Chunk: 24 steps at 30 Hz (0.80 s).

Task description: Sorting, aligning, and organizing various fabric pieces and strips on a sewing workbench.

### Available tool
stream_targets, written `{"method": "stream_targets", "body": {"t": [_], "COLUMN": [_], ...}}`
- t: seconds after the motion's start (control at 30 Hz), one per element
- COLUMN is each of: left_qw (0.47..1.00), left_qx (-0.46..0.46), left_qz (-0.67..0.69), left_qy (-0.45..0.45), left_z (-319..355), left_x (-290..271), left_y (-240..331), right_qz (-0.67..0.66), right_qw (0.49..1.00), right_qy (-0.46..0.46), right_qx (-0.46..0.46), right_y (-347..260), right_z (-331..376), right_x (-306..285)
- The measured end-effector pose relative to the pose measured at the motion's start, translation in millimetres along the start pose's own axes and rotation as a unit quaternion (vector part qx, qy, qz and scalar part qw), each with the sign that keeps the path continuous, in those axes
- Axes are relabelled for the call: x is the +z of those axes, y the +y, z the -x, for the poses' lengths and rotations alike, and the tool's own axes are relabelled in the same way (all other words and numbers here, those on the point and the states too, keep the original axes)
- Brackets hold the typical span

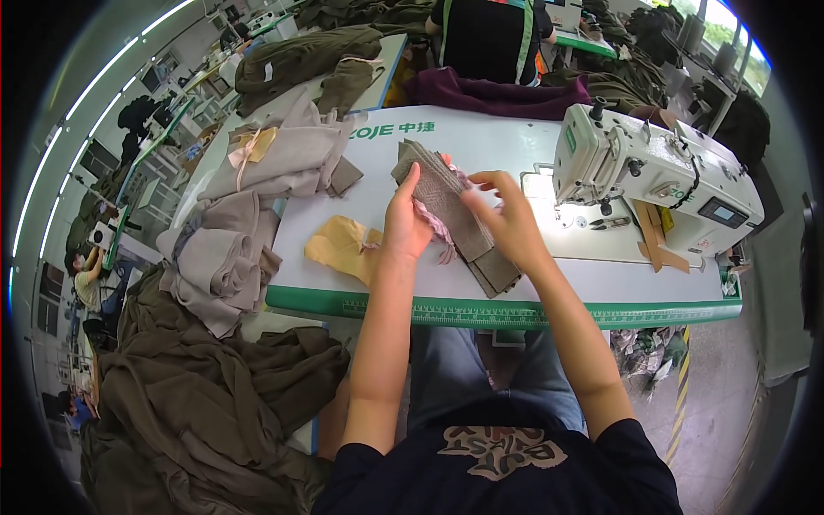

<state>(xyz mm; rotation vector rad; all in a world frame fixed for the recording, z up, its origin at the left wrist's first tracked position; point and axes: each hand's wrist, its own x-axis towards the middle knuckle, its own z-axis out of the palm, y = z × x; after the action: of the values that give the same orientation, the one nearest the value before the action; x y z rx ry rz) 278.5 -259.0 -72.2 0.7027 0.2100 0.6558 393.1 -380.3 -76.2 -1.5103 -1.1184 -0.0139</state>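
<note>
A stack of grey-brown fabric pieces [459, 202] is tied round with a pink cloth strip [436, 225] whose loose ends hang down. My left hand [407, 219] grips the stack from its left side, thumb up along the edge and the other fingers hidden beneath. At the stack's right edge, my right hand [508, 219] has its thumb and bent fingers at the upper part of the pink strip, seemingly pinching it. The lower end of the stack is close to the table's front edge. A yellow paper piece [339, 246] lies to the left of my left hand.
A white sewing machine [657, 176] stands at the right, with small thread snips [610, 223] beside its needle and brown card strips [654, 236] under its arm. Grey folded fabric [292, 146] is piled at the left; dark olive cloth [215, 403] heaps below. Another person [485, 39] sits ahead.
</note>
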Motion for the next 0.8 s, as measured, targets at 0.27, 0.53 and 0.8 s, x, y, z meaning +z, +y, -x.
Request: {"method": "stream_targets", "body": {"t": [0.27, 0.53, 0.8], "left_qw": [0.997, 0.967, 0.918], "left_qx": [0.047, 0.207, 0.234], "left_qz": [-0.007, -0.149, -0.228], "left_qy": [-0.055, -0.014, 0.224], "left_z": [3.4, 4.3, 60.4], "left_x": [18.2, 12.8, -50.3], "left_y": [30.2, 110.3, 180.7], "right_qz": [-0.103, -0.169, -0.089], "right_qw": [0.947, 0.926, 0.890], "right_qy": [-0.263, -0.299, -0.427], "right_qx": [0.155, 0.158, 0.131], "right_y": [12.3, -37.1, -40.9], "right_z": [-3.1, -47.8, -91.9], "right_x": [-9.7, -35.9, 5.3]}}
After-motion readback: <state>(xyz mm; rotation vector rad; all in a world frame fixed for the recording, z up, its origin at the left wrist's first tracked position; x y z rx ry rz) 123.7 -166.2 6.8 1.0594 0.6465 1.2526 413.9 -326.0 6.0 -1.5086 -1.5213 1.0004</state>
